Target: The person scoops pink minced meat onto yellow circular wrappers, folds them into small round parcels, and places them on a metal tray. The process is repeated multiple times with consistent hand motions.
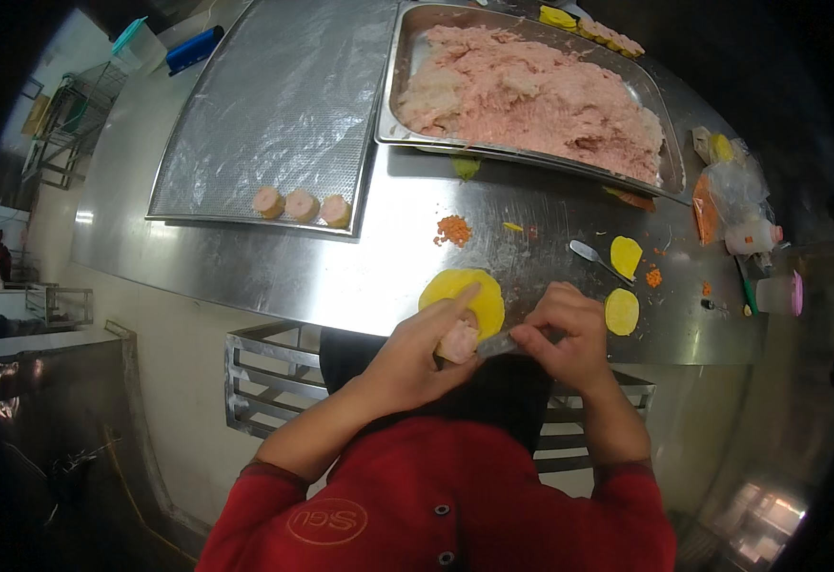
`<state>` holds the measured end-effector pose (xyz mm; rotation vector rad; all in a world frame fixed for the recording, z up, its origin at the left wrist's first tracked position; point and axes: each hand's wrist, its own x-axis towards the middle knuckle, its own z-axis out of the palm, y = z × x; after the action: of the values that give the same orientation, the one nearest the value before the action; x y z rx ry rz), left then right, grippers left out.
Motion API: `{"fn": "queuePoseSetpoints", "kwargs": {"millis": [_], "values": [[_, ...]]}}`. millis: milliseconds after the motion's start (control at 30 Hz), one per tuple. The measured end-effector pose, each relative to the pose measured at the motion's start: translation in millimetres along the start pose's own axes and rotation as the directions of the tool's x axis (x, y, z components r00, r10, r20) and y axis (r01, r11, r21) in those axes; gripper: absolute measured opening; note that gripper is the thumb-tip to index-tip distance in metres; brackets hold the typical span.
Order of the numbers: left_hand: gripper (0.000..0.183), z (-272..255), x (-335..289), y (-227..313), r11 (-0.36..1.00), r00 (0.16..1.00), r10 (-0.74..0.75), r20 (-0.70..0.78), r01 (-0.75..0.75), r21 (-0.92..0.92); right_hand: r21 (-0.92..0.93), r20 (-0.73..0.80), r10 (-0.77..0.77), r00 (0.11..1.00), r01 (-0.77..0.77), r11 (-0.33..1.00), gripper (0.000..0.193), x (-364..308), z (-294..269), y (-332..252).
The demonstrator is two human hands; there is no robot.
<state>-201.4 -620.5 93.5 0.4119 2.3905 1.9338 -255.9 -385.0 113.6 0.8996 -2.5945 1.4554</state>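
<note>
My left hand (407, 355) is closed around a small dumpling (459, 341) with pale pink minced meat showing at its open top. Just beyond those fingers lies a round yellow dough wrapper (441, 284), perhaps a stack, close to the table's front edge. In my right hand (571, 336) is a small flat-bladed spreader (498, 344), its tip against or very near the meat; the handle is hidden by the fingers. Two more yellow wrappers (625, 255) lie to the right, one beside a metal spatula (587, 252).
A deep steel pan (388, 124) of pink minced meat (541, 100) stands at the back. To its left, a film-covered tray (274, 105) carries three dumplings (302, 205). Chopped orange bits (453, 230) sit mid-table. Plastic bags (736, 195) and a pink-lidded tub (779, 294) are at the right.
</note>
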Motion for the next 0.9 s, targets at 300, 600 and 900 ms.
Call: {"fn": "queuePoseSetpoints", "kwargs": {"millis": [300, 600, 900], "values": [[0.018, 3.6, -5.4, 1.8, 0.986, 0.986, -0.13, 0.108, 0.14, -0.088, -0.031, 0.107, -0.133, 0.985, 0.137, 0.99, 0.028, 5.0, 6.2, -8.4], [0.018, -1.3, -3.7, 6.4, 0.995, 0.994, -0.08, 0.072, 0.084, -0.058, -0.116, 0.065, -0.169, 0.983, 0.176, 0.978, 0.031, 6.6, 8.6, -4.8], [0.019, -1.9, 1.3, 7.9, 0.999, 0.996, 0.006, 0.085, -0.009, 0.033, -0.125, 0.038, -0.151, 0.988, 0.154, 0.98, 0.029, 6.5, 12.2, -8.6]]}}
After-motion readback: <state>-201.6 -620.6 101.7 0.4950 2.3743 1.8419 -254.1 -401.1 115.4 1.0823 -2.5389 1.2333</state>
